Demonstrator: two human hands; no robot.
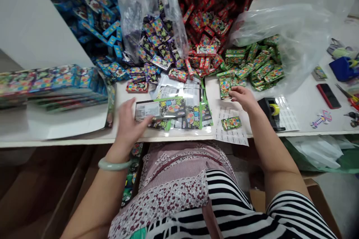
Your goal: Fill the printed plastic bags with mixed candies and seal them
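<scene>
My left hand [129, 123] rests on the near table edge, fingers pinching the corner of a flat printed packet [159, 109] that lies on a pile of similar black-and-green packets [193, 115]. A pale green bangle [113, 164] circles that wrist. My right hand [243, 97] reaches forward with its fingers closed on a small green box [225, 87] at the edge of a heap of green boxes [255, 65]. One more green box [231, 122] lies on a sticker sheet [231, 134] near the edge.
Heaps of small boxes line the back: blue [98, 11], purple [154, 44] in a clear bag, red [207, 26]. Stacked display cards [50, 84] sit left. A tape dispenser [270, 112], red phone [328, 95], blue holder [343, 69] and scissors [347, 95] lie right.
</scene>
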